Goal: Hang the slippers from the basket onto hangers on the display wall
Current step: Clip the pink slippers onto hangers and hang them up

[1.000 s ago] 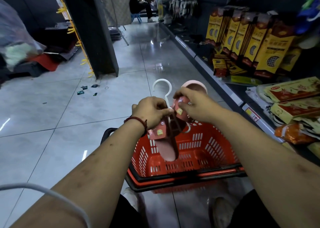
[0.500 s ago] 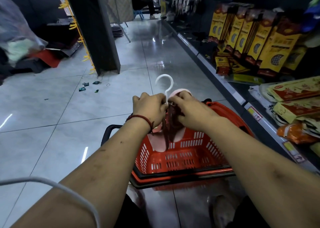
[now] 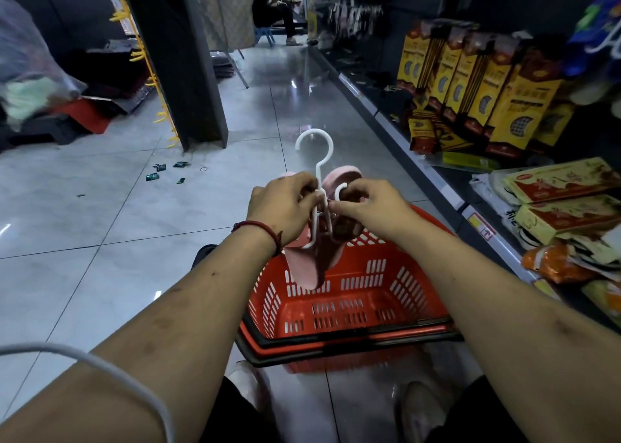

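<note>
A pair of pink slippers [image 3: 304, 267] hangs on a white plastic hanger [image 3: 316, 153] above the red shopping basket [image 3: 356, 301]. My left hand [image 3: 282, 204] grips the hanger stem and the left slipper. My right hand [image 3: 366, 204] pinches the right slipper's top by the hanger's small side loop. The hanger's big hook points up, free. The soles hang down toward the basket. The basket's inside shows no other slippers.
A shelf unit [image 3: 470, 214] with yellow boxes and packets runs along the right. A dark pillar [image 3: 178, 66] with yellow hooks stands ahead left. Small scraps [image 3: 164, 172] lie on the tiled floor. A seated person [image 3: 272, 9] is far down the aisle. My shoes are below.
Both hands have shifted on the slippers and hanger: the slippers now hang spread on either side of the stem, and the hanger's side loop shows by my right fingers.
</note>
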The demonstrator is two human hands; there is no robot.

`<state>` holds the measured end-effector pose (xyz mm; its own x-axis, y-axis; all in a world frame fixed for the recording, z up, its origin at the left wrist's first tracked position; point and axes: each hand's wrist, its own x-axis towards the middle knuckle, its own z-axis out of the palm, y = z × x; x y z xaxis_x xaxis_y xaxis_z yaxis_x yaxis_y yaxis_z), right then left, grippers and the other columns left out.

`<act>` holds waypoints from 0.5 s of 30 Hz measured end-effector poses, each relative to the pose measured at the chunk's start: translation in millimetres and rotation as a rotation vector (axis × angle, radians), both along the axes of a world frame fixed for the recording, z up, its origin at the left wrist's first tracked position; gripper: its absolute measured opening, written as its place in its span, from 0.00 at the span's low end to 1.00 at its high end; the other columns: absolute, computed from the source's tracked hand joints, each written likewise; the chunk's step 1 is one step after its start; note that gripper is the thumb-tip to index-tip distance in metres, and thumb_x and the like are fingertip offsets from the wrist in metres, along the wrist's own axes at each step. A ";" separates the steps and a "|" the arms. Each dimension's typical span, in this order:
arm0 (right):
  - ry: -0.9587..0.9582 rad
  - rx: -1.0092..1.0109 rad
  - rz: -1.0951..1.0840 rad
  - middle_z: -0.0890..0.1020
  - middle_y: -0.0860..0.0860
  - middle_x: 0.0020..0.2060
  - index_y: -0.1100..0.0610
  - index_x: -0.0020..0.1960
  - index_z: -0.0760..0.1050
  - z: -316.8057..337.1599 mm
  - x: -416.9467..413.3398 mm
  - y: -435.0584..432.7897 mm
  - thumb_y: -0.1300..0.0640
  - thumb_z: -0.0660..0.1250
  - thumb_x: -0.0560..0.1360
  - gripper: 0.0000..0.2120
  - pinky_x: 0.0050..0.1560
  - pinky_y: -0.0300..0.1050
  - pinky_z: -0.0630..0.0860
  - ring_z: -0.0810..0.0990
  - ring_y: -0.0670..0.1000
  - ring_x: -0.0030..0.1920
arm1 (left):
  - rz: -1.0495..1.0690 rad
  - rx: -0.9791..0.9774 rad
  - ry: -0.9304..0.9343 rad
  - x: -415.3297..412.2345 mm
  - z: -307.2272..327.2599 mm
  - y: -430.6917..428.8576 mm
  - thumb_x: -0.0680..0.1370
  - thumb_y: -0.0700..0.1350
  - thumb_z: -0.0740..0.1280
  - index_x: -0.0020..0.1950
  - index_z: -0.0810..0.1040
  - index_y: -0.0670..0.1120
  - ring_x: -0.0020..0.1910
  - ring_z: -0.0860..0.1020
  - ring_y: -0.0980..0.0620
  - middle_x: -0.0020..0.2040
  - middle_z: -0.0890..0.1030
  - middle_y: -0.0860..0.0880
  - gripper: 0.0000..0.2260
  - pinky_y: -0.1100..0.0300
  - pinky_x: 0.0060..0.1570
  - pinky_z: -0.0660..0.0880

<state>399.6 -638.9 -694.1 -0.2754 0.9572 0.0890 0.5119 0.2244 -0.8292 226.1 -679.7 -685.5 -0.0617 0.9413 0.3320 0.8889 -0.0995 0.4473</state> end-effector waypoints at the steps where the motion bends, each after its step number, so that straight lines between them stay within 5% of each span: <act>1: 0.015 -0.019 0.000 0.84 0.52 0.37 0.56 0.49 0.81 1.3 0.7 -3.3 0.50 0.77 0.71 0.12 0.38 0.48 0.81 0.85 0.56 0.35 | -0.034 -0.003 -0.054 1.4 1.0 -1.9 0.78 0.56 0.63 0.45 0.74 0.57 0.49 0.78 0.47 0.46 0.80 0.52 0.05 0.48 0.55 0.73; 6: 0.218 -0.068 -0.070 0.79 0.54 0.27 0.55 0.39 0.77 12.7 12.1 -22.7 0.60 0.74 0.75 0.08 0.25 0.41 0.71 0.80 0.57 0.25 | -0.141 0.069 -0.269 20.6 20.4 -10.0 0.79 0.50 0.67 0.45 0.77 0.52 0.41 0.76 0.53 0.43 0.79 0.50 0.05 0.53 0.48 0.74; 9: 0.298 -0.030 -0.145 0.78 0.54 0.27 0.56 0.38 0.78 29.2 26.8 -32.0 0.59 0.74 0.75 0.08 0.24 0.42 0.70 0.77 0.54 0.23 | -0.189 0.068 -0.250 37.9 47.7 -9.4 0.78 0.44 0.70 0.50 0.80 0.44 0.45 0.77 0.47 0.47 0.79 0.44 0.05 0.52 0.52 0.75; 15: 0.466 0.011 -0.284 0.76 0.59 0.29 0.62 0.42 0.76 89.2 93.6 -53.3 0.61 0.71 0.77 0.07 0.22 0.39 0.67 0.77 0.57 0.27 | -0.285 0.066 -0.222 94.5 121.1 -20.6 0.67 0.38 0.78 0.55 0.76 0.54 0.41 0.76 0.53 0.54 0.70 0.45 0.21 0.63 0.44 0.78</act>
<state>493.1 -692.2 -605.0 0.0649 0.9865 0.1503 0.1323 0.1408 -0.9812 320.6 -700.3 -564.4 0.1230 0.9080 0.4006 0.7034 -0.3645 0.6102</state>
